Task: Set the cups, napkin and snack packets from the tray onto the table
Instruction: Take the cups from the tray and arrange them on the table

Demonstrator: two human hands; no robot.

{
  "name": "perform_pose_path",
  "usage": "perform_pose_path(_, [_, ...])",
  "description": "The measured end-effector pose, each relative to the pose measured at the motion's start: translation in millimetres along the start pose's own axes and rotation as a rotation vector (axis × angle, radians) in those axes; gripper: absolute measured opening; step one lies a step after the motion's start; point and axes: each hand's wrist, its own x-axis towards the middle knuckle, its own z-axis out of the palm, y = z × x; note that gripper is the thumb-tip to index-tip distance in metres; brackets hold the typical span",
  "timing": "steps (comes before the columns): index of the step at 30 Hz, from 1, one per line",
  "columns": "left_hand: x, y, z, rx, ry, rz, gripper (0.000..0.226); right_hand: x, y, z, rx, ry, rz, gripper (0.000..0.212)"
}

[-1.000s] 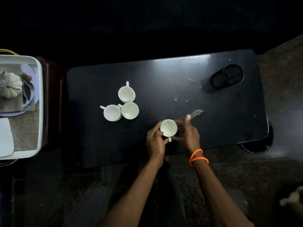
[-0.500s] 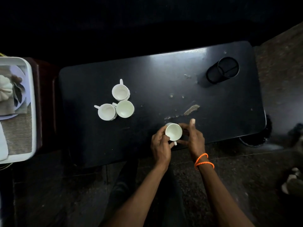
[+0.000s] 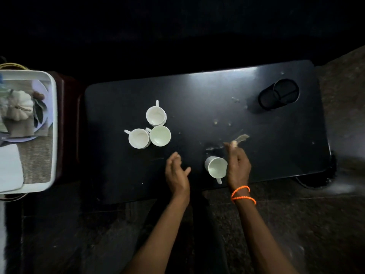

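Tray (image 3: 53, 123) edge showed at the far left, white and rimmed, standing on a dark reddish stand beside the desk (image 3: 197, 91). In the tray lay a woven mat (image 3: 37, 161), a white folded napkin (image 3: 9, 167) at its near corner, and a plate (image 3: 42, 89) bearing a small white pumpkin (image 3: 19, 105) with dark leaves; snack packets could not be made out there. On the black desk, left of its middle, three white cups formed a tight cluster: the far cup (image 3: 155, 115) with its handle pointing away, the left cup (image 3: 138, 138) with its handle to the left, and the third cup (image 3: 160, 135) touching both. The left hand (image 3: 177, 173) hovered over the near part of the desk, its fingers (image 3: 175, 156) spread and holding nothing, apart from every cup. Just to its right a fourth cup (image 3: 216, 167) sat near the desk's front edge, its handle pointing toward the person. The right hand (image 3: 238, 167) was against that cup's right side, fingers (image 3: 233, 145) extended and blurred rather than wrapped round it; whether they gripped it could not be told. Two orange bead bracelets (image 3: 242, 193) circled the right wrist. Pale scuffs (image 3: 242, 137) marked the desk beyond that hand, and a black round holder (image 3: 279, 94) stood at the far right corner.
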Motion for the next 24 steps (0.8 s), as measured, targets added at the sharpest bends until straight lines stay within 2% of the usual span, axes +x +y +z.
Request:
perform_pose_path(3, [14.5, 30.5, -6.7, -0.063, 0.087, 0.042, 0.026, 2.8, -22.3, 37.7, 0.008, -0.141, -0.099, 0.057])
perform_pose_path(6, [26.3, 54.2, -7.7, -0.089, 0.110, 0.063, 0.021, 3.9, -44.7, 82.0, -0.021, -0.330, -0.096, 0.067])
perform_pose_path(8, [32.1, 64.8, -7.5, -0.096, 0.096, 0.050, 0.030, 5.0, -55.9, 108.6, -0.046, -0.444, -0.072, 0.070])
perform_pose_path(11, [37.3, 72.5, -6.7, -0.099, 0.058, 0.023, 0.043, 4.9, -65.4, 134.9, -0.085, -0.537, -0.039, 0.063])
perform_pose_path(13, [38.5, 73.7, -6.6, -0.102, 0.051, 0.015, 0.044, 3.0, -67.3, 142.4, -0.121, -0.549, -0.033, 0.061])
perform_pose_path(19, [38.5, 70.4, -16.6, -0.066, 0.056, -0.028, 0.046, -5.4, -52.1, 138.5, -0.150, -0.455, -0.025, 0.070])
perform_pose_path(24, [39.9, 67.1, -30.9, 0.092, 0.073, 0.070, 0.048, -7.0, -34.8, 119.2, -0.152, -0.412, 0.122, 0.074])
